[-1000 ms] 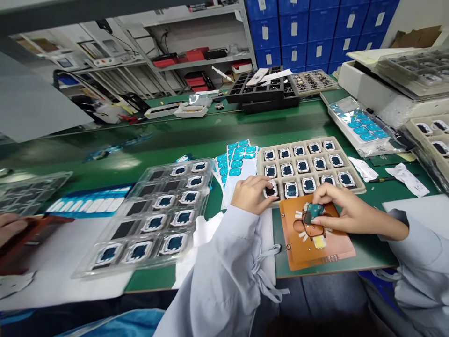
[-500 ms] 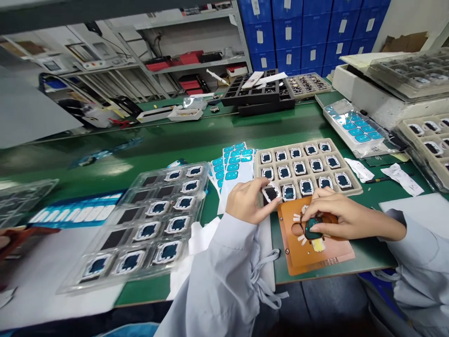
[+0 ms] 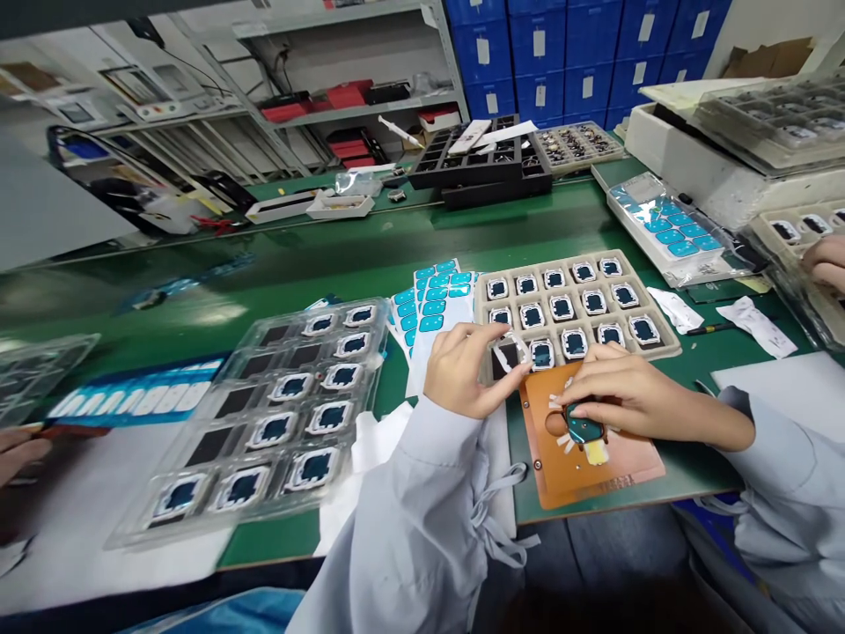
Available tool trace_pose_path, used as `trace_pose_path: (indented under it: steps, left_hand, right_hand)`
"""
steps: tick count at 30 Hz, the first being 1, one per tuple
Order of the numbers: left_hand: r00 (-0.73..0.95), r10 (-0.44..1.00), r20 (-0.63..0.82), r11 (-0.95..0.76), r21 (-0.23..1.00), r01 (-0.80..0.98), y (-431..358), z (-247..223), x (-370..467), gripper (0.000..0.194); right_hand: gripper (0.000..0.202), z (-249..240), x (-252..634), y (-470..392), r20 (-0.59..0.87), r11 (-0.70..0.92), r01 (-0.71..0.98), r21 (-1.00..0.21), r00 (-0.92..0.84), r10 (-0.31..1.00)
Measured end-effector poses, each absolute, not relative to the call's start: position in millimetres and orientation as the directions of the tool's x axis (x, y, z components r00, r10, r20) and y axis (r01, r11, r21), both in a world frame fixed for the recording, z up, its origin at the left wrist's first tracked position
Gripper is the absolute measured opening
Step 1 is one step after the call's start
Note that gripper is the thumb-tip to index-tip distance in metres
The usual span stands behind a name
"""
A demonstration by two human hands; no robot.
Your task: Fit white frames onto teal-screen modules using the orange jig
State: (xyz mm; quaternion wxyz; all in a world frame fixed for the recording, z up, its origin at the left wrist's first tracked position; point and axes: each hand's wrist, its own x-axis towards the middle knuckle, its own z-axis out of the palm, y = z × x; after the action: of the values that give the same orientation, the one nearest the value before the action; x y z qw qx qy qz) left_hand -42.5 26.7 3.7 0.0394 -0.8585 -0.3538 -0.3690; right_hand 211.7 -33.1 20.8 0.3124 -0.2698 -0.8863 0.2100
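Between the thumb and forefinger of my left hand (image 3: 462,370) is a white rounded-square frame (image 3: 523,349), tilted over the near-left corner of a beige tray (image 3: 662,330). That tray holds rows of similar white frames with dark teal centres. My right hand (image 3: 634,396) has its fingers closed on a dark teal glossy part (image 3: 584,429), which lies on an orange fixture plate (image 3: 561,475) near the table edge. White tabs and a yellow patch show beside the part.
A clear plastic tray (image 3: 379,370) of white frames stands to the left. Blue sticker sheets (image 3: 432,308) lie behind my left hand. Other people's hands (image 3: 19,453) show at the far left and at the right edge. A black tray stack (image 3: 475,167) is at the back.
The white frame in my left hand has tilted more, and the dark compartment floor shows beneath it. My right hand stays at the dark teal part. A co-worker's hand has appeared at the right edge.
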Motion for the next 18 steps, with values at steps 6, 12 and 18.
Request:
trace_pose_path:
  steps: [6, 12, 18]
  left_hand:
    - [0.477, 0.604, 0.639, -0.736, 0.216, 0.642, 25.4, 5.5, -41.4, 0.04]
    - [0.478, 0.555, 0.681, -0.781, 0.228, 0.581, 26.0, 4.3, -40.9, 0.04]
    - [0.514, 0.454, 0.728, -0.891, 0.368, 0.266, 22.2, 8.2, -35.6, 0.041]
  right_hand:
    - [0.016, 22.8, 209.8, -34.8, 0.464, 0.742, 0.333, -0.582, -0.613, 0.639]
    - [0.011, 23.6, 208.9, -35.2, 0.466, 0.736, 0.337, -0.587, -0.603, 0.648]
    - [0.002, 18.1, 208.2, -33.0, 0.525, 0.778, 0.298, -0.553, -0.6, 0.604]
